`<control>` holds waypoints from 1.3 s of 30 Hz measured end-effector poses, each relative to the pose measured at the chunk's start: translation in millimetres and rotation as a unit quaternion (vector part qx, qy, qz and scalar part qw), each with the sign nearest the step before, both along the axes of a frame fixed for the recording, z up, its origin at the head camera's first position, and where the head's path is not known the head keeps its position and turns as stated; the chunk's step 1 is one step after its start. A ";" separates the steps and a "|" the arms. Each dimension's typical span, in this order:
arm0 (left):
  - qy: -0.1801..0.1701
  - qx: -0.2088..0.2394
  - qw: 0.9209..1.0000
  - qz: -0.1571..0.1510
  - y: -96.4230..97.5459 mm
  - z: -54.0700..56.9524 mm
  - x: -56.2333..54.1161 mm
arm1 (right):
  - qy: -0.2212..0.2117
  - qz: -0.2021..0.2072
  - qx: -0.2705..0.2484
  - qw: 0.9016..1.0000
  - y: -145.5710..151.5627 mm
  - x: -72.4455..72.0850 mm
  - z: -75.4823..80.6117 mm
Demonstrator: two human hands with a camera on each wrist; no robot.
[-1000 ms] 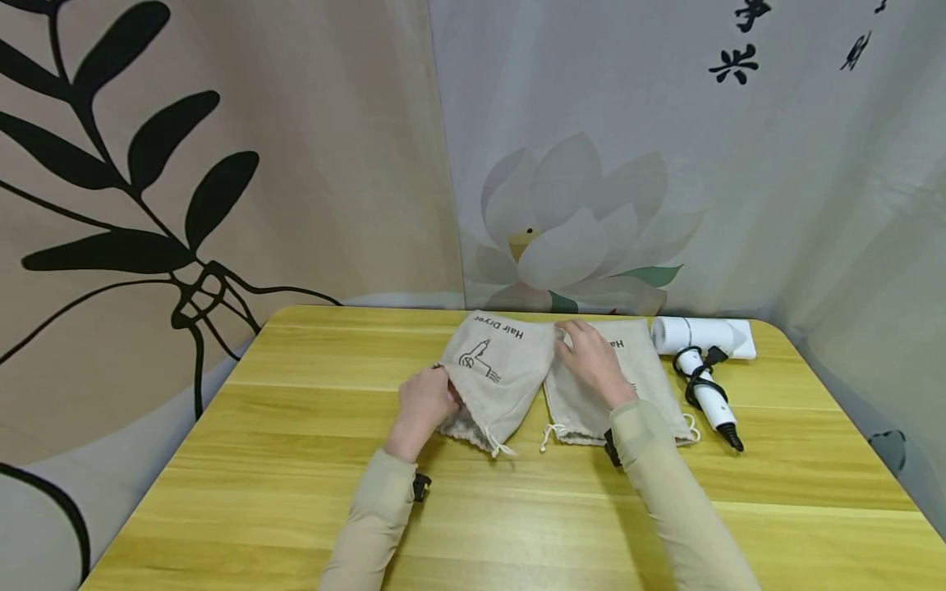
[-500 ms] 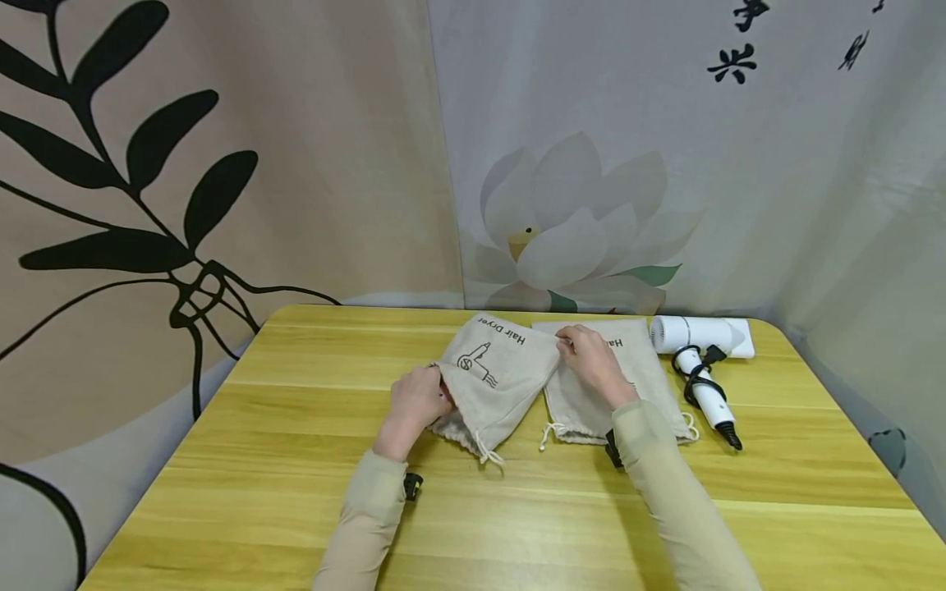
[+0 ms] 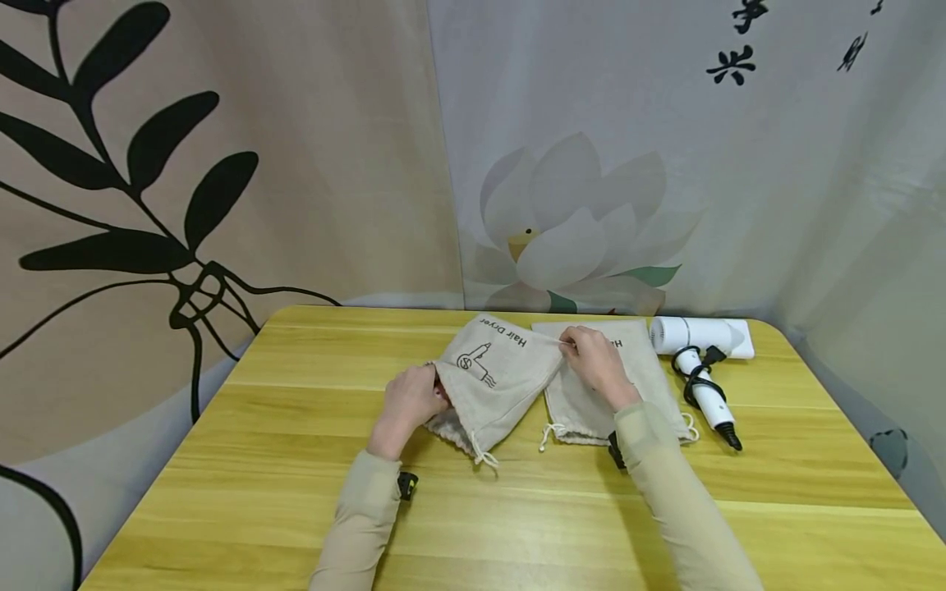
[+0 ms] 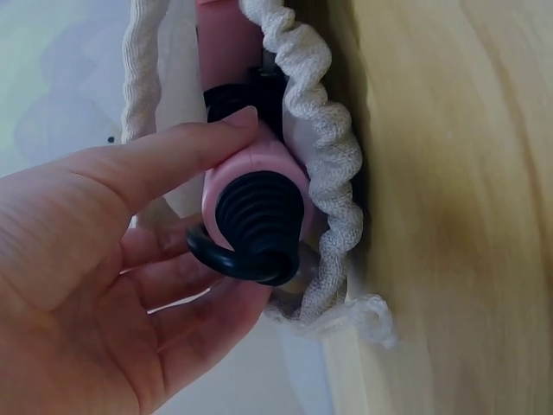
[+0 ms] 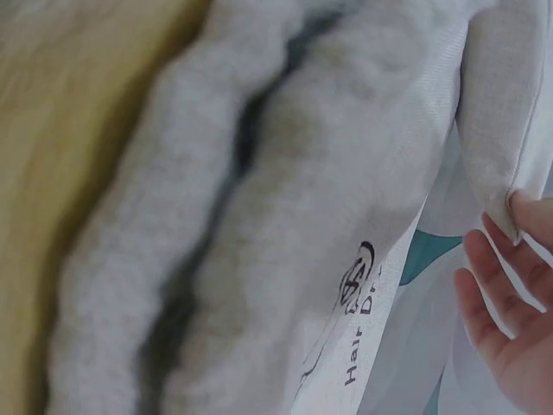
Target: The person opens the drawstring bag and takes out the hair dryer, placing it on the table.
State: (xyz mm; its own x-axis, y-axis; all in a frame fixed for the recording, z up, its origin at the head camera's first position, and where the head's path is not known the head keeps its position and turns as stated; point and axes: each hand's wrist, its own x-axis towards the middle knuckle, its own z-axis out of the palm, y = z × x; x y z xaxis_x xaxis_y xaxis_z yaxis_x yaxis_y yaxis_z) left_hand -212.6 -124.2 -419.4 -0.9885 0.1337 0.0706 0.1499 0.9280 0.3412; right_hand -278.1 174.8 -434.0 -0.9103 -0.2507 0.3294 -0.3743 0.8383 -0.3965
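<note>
My left hand (image 3: 410, 398) is at the mouth of a beige drawstring bag (image 3: 495, 386) printed "Hair Dryer". Inside that mouth, in the left wrist view, a pink hair dryer (image 4: 272, 158) shows its handle end and black cord sleeve (image 4: 259, 216); my thumb and fingers grip the handle. The rest of the dryer is hidden by the cloth. My right hand (image 3: 594, 361) pinches the bag's far corner, and the right wrist view shows this corner (image 5: 499, 173) between thumb and fingers. Beneath the right hand lies a second beige drawstring bag (image 3: 584, 410).
To the right of the second bag, a white hair dryer (image 3: 698, 335) lies near the table's back edge, its black cord (image 3: 695, 386) wound round the handle. Behind the wooden table (image 3: 296, 460) hangs a printed curtain (image 3: 355, 164).
The left hand has shifted a little to the left, drawing the bag's mouth with it. The right hand has kept its pinch on the corner, moving slightly right, and the bag looks more stretched.
</note>
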 end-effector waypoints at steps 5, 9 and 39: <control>-0.007 0.018 1.000 -0.015 -4.7 1.1 -1.6 | -0.006 -0.008 0.001 1.000 1.3 1.6 1.9; -0.004 0.030 0.999 -0.034 -9.6 1.0 -2.8 | -0.005 -0.013 0.002 1.000 2.8 1.0 1.6; -0.056 0.091 0.988 -0.109 -52.2 2.3 -5.2 | -0.019 -0.025 0.003 0.999 15.6 4.1 4.6</control>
